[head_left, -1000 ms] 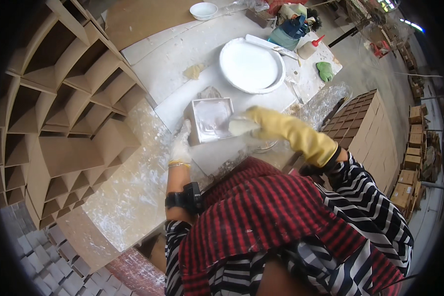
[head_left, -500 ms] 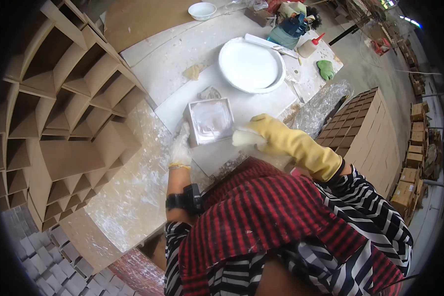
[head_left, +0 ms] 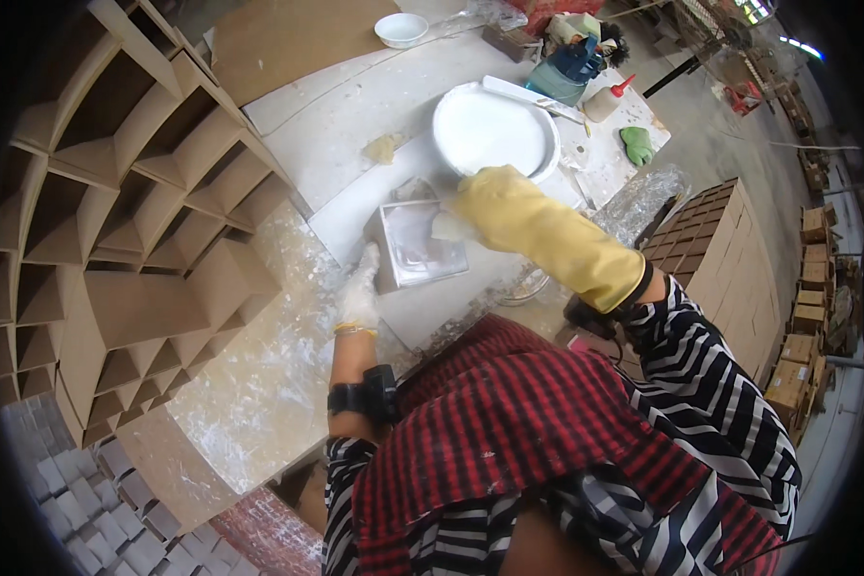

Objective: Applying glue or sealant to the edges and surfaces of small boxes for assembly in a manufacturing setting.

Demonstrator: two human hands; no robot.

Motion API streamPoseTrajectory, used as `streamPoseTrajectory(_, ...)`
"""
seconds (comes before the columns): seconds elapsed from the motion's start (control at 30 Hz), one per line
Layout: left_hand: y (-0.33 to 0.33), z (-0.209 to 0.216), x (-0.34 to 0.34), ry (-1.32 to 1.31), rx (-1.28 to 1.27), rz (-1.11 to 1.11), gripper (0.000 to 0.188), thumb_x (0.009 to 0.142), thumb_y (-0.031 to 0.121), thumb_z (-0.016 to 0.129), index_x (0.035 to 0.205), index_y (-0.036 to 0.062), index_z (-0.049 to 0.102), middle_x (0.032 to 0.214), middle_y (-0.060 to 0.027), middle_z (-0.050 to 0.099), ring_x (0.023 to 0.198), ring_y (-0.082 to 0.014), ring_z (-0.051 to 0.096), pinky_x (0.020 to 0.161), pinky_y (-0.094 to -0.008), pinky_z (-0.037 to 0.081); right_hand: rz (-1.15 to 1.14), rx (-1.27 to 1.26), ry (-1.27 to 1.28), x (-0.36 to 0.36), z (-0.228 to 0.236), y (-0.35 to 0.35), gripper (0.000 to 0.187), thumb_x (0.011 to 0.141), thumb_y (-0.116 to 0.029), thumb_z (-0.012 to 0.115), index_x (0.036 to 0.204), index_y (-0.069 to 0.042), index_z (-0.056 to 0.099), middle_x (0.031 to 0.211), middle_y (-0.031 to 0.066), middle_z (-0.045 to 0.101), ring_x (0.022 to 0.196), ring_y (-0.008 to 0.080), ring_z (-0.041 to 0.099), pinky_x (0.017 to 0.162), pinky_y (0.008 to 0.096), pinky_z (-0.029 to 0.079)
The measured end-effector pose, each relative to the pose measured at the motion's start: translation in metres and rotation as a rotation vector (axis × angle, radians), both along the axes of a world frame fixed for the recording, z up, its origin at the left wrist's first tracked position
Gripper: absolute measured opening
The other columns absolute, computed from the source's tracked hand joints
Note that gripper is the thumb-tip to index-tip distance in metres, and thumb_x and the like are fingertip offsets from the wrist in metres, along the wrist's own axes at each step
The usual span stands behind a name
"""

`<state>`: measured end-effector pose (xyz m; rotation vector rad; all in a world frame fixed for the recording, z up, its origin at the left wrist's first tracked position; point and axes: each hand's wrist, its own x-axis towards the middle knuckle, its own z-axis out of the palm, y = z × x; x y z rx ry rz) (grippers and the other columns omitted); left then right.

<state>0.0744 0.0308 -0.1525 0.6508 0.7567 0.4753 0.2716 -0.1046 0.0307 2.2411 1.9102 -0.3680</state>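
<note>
A small square open box (head_left: 386, 257) with whitish smears inside sits on the pale work board in front of me. My left hand (head_left: 359, 296), in a white-stained thin glove, grips its left wall. My right hand (head_left: 499, 213), in a thick yellow rubber glove, is closed around a white sponge-like pad (head_left: 451, 228). That pad overlaps the box's right upper rim; whether it touches is hard to tell. Just beyond the right hand stands a round white basin (head_left: 497, 130) of white liquid, with a long white strip (head_left: 533, 100) across its rim.
Tall cardboard-brown compartment shelving (head_left: 144, 307) rises at the left. Farther back are a small white bowl (head_left: 401, 30), a blue-green jug (head_left: 560, 75), a red-tipped squeeze bottle (head_left: 605, 102) and a green cloth (head_left: 636, 145). Another compartmented unit (head_left: 715, 250) stands at the right.
My right hand has moved up and left, bringing the white pad from beside the box onto its right upper rim. My left hand stays at the box's left wall.
</note>
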Motion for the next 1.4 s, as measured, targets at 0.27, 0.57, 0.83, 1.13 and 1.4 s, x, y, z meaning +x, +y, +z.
streamPoseTrajectory(0.27,-0.002,-0.006,-0.003,0.03,0.079,-0.002,0.054,0.087,0.029,0.066,0.127,-0.0027,0.049,0.124,-0.0097,0.055,0.111,-0.0207,0.052,0.096,-0.0318,0.043,-0.122,0.013,0.232,0.006,0.001,0.011,0.038,0.077,-0.024,0.062,0.112,-0.009,0.061,0.099,0.0179,0.064,0.095,0.0356,0.061,0.082,0.0417,0.049)
streamPoseTrajectory(0.57,-0.003,-0.047,-0.017,-0.087,-0.065,-0.015,0.054,0.089,0.03,0.063,0.127,-0.0047,0.05,0.124,-0.012,0.055,0.112,-0.0189,0.05,0.095,-0.0284,0.04,0.058,0.134,0.39,-0.045,-0.066,0.024,0.053,0.075,-0.016,0.062,0.127,-0.009,0.052,0.112,0.0188,0.06,0.106,0.0365,0.055,0.093,0.0412,0.045)
streamPoseTrajectory(0.83,-0.004,-0.001,-0.006,0.017,-0.001,-0.036,0.052,0.086,0.027,0.068,0.125,-0.0034,0.052,0.119,-0.0106,0.057,0.104,-0.0168,0.053,0.089,-0.0282,0.044,0.123,0.328,0.863,-0.023,-0.025,0.015,0.057,0.065,0.005,0.065,0.119,-0.01,0.06,0.115,0.0157,0.061,0.112,0.0303,0.054,0.099,0.0366,0.041)
streamPoseTrajectory(1.13,-0.011,0.086,-0.004,-0.075,0.267,-0.029,0.05,0.087,0.011,0.062,0.133,-0.0008,0.045,0.123,-0.0143,0.058,0.109,-0.0196,0.055,0.093,-0.0297,0.043,-0.537,0.372,1.106,0.0,0.016,-0.024,0.05,0.075,0.002,0.065,0.123,-0.007,0.055,0.106,0.0099,0.064,0.101,0.0202,0.059,0.087,0.0295,0.047)
streamPoseTrajectory(1.4,-0.033,0.11,0.019,0.857,1.934,-0.505,0.041,0.082,0.019,0.05,0.12,0.0057,0.046,0.075,-0.0069,0.051,0.066,-0.0243,0.054,0.055,-0.0411,0.042,-0.537,0.686,1.084,-0.002,0.013,0.006,0.045,0.08,-0.005,0.065,0.122,0.001,0.052,0.097,0.0074,0.063,0.089,0.0106,0.055,0.08,0.0251,0.047)
